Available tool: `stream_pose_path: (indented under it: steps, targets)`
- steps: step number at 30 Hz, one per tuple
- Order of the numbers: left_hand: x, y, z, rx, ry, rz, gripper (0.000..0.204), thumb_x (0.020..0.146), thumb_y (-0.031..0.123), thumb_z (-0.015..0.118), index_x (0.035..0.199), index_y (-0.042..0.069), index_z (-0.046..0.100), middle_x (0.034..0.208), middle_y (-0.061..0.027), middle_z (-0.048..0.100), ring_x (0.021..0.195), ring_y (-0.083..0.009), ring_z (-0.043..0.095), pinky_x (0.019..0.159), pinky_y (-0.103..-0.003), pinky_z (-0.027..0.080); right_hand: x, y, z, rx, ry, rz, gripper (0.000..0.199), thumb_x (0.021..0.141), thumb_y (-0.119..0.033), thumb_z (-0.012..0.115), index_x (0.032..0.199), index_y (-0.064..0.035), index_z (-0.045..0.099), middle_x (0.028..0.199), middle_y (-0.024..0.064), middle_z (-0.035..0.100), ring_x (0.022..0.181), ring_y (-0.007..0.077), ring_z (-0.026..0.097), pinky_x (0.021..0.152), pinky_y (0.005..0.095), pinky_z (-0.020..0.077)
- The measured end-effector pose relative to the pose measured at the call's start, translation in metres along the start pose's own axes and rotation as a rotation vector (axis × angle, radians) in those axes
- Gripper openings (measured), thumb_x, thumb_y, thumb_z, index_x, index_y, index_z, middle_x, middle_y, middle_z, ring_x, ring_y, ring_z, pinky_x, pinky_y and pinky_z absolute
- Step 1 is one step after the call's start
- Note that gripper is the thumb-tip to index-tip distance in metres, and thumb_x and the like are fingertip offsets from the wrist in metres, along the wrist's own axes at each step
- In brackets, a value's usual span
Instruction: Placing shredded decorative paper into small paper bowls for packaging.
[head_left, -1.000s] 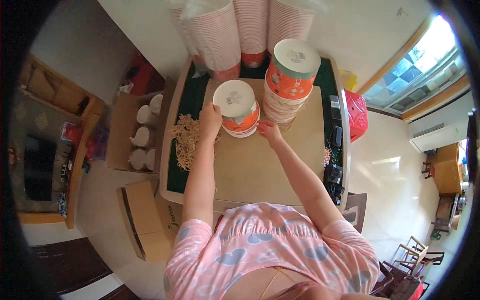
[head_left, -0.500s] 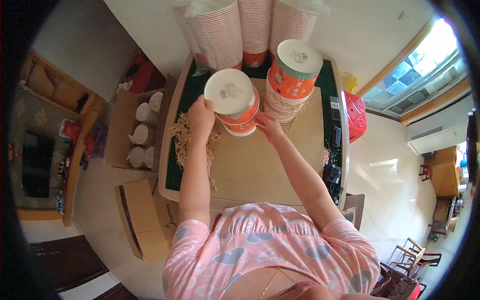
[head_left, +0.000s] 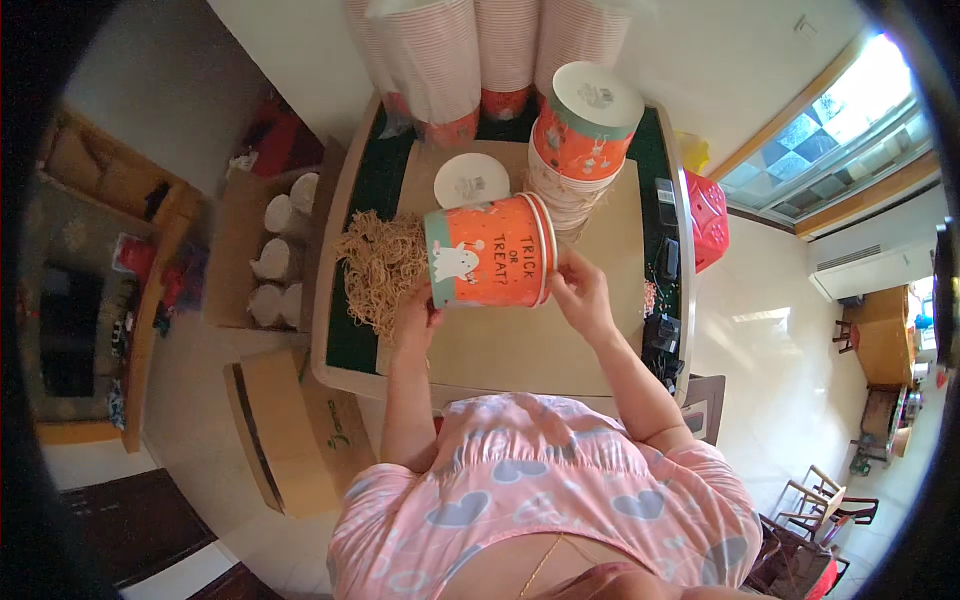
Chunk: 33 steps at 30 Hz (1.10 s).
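Note:
An orange paper bucket (head_left: 480, 255) with a green base band and a white ghost print lies tilted on its side between my hands. More than one rim shows at its right end, so it seems nested with another. My left hand (head_left: 413, 315) grips it low at the base end, its fingertips partly hidden. The thumb and fingers of my right hand (head_left: 580, 292) pinch the rims. Just behind, a white round bucket base (head_left: 470, 178) faces up. To the right stands an upside-down stack of buckets (head_left: 580, 145) with twine about the lower ones. A heap of tan twine (head_left: 375, 265) lies left.
Tall plastic-wrapped stacks of buckets (head_left: 430, 65) line the table's back edge. Black devices (head_left: 663, 335) sit along the right edge. On the floor at left are a carton of white rolls (head_left: 265, 260) and a folded carton (head_left: 300, 430). A red stool (head_left: 707, 220) stands right.
The bucket has been tipped from upside down onto its side and brought nearer me. Its printed side now faces up. Another bucket's base has come into sight behind it.

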<state>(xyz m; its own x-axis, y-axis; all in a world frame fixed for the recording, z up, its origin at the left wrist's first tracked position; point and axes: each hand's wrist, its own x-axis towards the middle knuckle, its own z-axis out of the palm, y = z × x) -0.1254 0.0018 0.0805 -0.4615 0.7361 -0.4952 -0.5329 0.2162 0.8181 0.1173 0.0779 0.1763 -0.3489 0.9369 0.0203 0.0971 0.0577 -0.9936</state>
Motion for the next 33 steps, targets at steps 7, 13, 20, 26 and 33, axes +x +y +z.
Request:
stream_pose_path:
  steps: [7,13,20,26,33]
  targets:
    - [0.021,-0.074,-0.010,-0.150,-0.114,-0.334,0.019,0.090,0.021,0.045,0.077,0.008,0.052,0.056,-0.0005,0.044,0.040,-0.0080,0.036,0.035,-0.020,0.024,-0.033,0.009,-0.028,-0.105,0.199,-0.052,0.001,0.080,-0.001,0.052,0.079,-0.0006,0.052,0.063,-0.0025,0.047,0.058,0.0034,0.044,0.053,0.0198,0.0381]
    - [0.034,-0.131,-0.039,-0.330,-0.348,-0.790,0.017,0.088,0.015,0.042,0.071,0.012,0.044,0.053,0.0016,0.036,0.041,-0.0072,0.029,0.036,-0.020,0.020,-0.055,-0.022,-0.067,-0.457,0.320,-0.194,0.007,0.079,-0.003,0.056,0.079,-0.0010,0.050,0.062,0.0038,0.045,0.057,0.0084,0.043,0.053,0.0239,0.0379]
    - [0.035,-0.157,0.004,-0.144,-0.533,-0.991,0.020,0.087,0.012,0.037,0.068,0.013,0.039,0.053,0.0012,0.031,0.042,-0.0067,0.025,0.036,-0.020,0.018,-0.052,0.038,-0.078,-0.854,0.132,-0.061,0.016,0.080,-0.018,0.058,0.078,-0.0049,0.049,0.073,0.0158,0.056,0.068,0.0336,0.057,0.059,0.0406,0.0438]
    - [0.055,-0.191,-0.013,-0.337,-0.296,-1.151,0.015,0.088,0.013,0.042,0.076,0.007,0.047,0.058,-0.0040,0.042,0.043,-0.0095,0.033,0.035,-0.019,0.025,-0.055,0.059,-0.047,-0.781,0.049,-0.036,0.025,0.086,-0.026,0.055,0.077,-0.0042,0.048,0.071,0.0168,0.056,0.066,0.0363,0.056,0.056,0.0432,0.0435]
    - [0.025,-0.181,-0.003,0.228,-0.140,-0.493,0.017,0.087,0.015,0.049,0.078,0.003,0.056,0.061,-0.0098,0.059,0.044,-0.0174,0.054,0.034,-0.029,0.040,-0.074,0.031,-0.020,-0.668,-0.065,-0.108,0.013,0.080,-0.014,0.059,0.079,-0.0052,0.050,0.073,0.0132,0.055,0.064,0.0322,0.057,0.056,0.0403,0.0446]
